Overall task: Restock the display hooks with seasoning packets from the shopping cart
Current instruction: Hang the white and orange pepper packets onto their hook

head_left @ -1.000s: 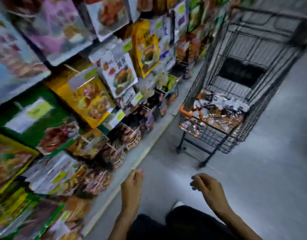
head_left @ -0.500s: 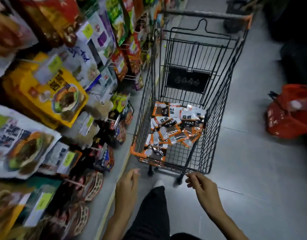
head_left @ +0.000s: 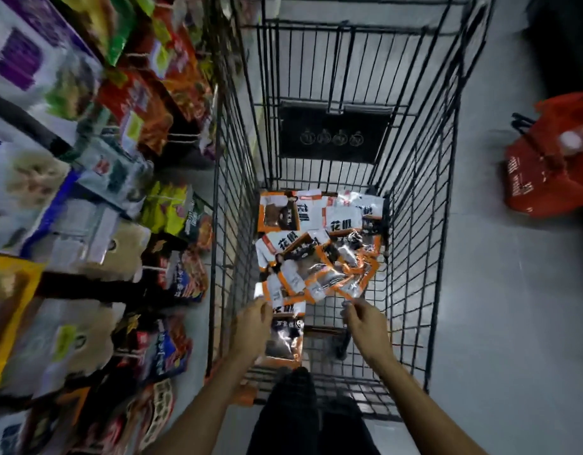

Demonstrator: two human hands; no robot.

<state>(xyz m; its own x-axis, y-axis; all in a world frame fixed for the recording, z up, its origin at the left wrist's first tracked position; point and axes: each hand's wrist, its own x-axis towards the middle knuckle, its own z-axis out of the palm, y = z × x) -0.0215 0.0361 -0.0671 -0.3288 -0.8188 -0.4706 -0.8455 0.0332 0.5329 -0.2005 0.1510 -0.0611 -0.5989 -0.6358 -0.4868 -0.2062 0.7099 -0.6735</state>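
While the left hand [head_left: 252,326], fingers relaxed, and right hand [head_left: 365,326], grip indiscernible, hang over the cart [head_left: 411,224] and its seasoning packets [head_left: 316,251], pickup apparently begins; next, pinch one.

A single wide-angle view, worn on the person's head, looks steeply down and forward along the aisle, into the shopping cart [head_left: 415,224] from above its near edge. It sits close: the left hand [head_left: 252,326] and right hand [head_left: 365,326] enter from the frame's bottom, over the cart's near end. Display shelves [head_left: 86,192] curve along the left, floor [head_left: 513,323] along the right.
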